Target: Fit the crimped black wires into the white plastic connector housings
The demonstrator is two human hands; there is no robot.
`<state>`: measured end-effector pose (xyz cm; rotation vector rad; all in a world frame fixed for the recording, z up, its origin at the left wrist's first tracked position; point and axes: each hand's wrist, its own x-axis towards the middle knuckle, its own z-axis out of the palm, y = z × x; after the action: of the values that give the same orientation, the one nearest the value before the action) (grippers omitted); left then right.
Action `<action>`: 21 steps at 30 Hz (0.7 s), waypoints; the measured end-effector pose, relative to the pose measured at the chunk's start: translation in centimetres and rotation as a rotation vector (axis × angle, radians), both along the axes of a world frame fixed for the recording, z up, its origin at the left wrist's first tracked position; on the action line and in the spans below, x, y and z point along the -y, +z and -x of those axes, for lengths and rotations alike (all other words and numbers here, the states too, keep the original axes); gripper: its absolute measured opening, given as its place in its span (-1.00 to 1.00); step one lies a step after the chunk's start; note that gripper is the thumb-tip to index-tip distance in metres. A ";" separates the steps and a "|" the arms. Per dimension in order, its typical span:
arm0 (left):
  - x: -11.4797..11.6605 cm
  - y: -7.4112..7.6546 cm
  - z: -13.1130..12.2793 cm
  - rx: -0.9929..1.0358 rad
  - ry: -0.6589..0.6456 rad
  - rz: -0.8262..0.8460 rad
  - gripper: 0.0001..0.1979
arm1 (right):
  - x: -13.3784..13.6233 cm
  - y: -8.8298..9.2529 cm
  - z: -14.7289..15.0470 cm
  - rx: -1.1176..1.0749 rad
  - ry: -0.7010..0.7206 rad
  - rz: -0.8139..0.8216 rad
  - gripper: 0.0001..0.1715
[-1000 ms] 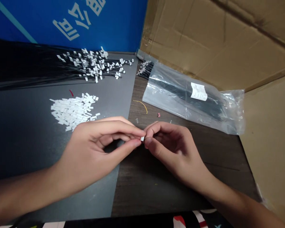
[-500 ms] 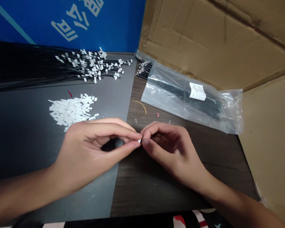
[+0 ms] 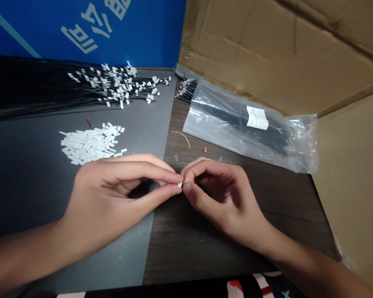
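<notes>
Our left hand [image 3: 112, 194] has its thumb and forefinger closed in a narrow pinch on one small white connector housing [image 3: 180, 185], which shows just past those fingertips, between the two hands. Our right hand [image 3: 224, 198] curls in close, its thumb and forefinger almost meeting at the other end of the housing, with the thumb just touching it; we cannot tell whether these fingers grip the housing or something thin hidden behind them. Ahead of the left fingers lies one heap of loose white housings [image 3: 90, 142], too many to count, on a black mat [image 3: 27, 198], with one red scrap [image 3: 88, 123] just beyond it. Farther ahead of those fingers, one bundle of black wires [image 3: 37, 89] spreads out, with many white housings on its ends. Ahead of the right fingers, on a dark wooden tabletop [image 3: 205, 256], are two small clear pieces [image 3: 175, 157], one small pink piece [image 3: 205, 149] and one yellow wire [image 3: 182, 138]. Beyond them lies one clear plastic bag [image 3: 236, 124] of black wires, bearing one white label [image 3: 257, 118].
</notes>
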<state>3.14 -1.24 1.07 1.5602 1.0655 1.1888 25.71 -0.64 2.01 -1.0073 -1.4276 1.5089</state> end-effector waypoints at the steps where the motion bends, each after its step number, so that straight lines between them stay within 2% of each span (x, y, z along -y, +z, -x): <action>1: -0.1 -0.1 -0.1 0.004 -0.005 -0.013 -0.70 | 0.0 -0.1 0.0 -0.006 0.001 -0.005 -0.67; 6: -0.7 -0.3 -0.4 0.054 -0.039 -0.037 -0.73 | 0.2 -0.8 -0.1 -0.031 0.016 0.000 -0.74; 11: -1.6 0.7 0.0 0.187 -0.128 0.119 -0.86 | 0.0 -0.1 -0.7 0.009 0.042 -0.138 -0.88; 12: -1.8 1.1 0.2 0.216 -0.140 0.153 -0.87 | -0.1 0.1 -1.0 0.019 0.045 -0.163 -0.91; 14: -2.2 2.3 0.8 0.271 -0.157 0.206 -0.89 | -0.7 0.3 -1.6 0.042 0.002 -0.190 -0.80; 18: -2.8 5.5 2.4 0.376 -0.157 0.318 -0.86 | -2.6 0.3 -2.6 0.074 -0.236 -0.217 -0.68; 21: -3.0 7.4 4.6 0.410 -0.076 0.357 -0.77 | -3.9 0.6 -2.8 0.062 -0.392 -0.261 -0.44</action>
<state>-1.42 1.80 8.45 1.0187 0.8779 1.1311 28.53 3.31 2.63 -1.1010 -1.3339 0.9896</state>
